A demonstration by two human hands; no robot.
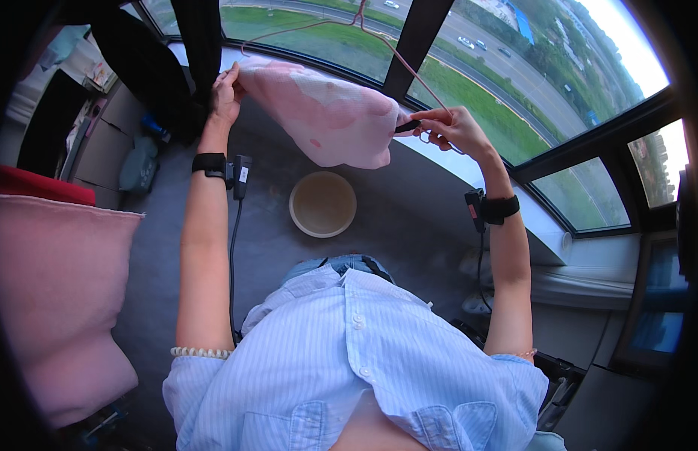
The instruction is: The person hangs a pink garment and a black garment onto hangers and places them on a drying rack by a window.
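A pink-and-white patterned cloth [326,113] hangs spread between my two hands below a thin pinkish wire hanger [402,59]. My left hand [227,96] pinches the cloth's upper left corner, near the hanger's left end. At the other side, my right hand [447,127] grips a small black piece [408,127] against the cloth's right edge; whether it is a clip or a strap I cannot tell. The hanger's right arm runs down to the right fingers, and metal wire loops show beneath them. The cloth's middle sags, and its lower edge is uneven.
A round, light-coloured basin [323,204] stands on the grey floor below the cloth. Dark garments [151,62] hang at the upper left, a pink towel [61,293] at the left. Window frames [419,45] and a white sill [439,163] lie beyond. Cables run from both wrist devices.
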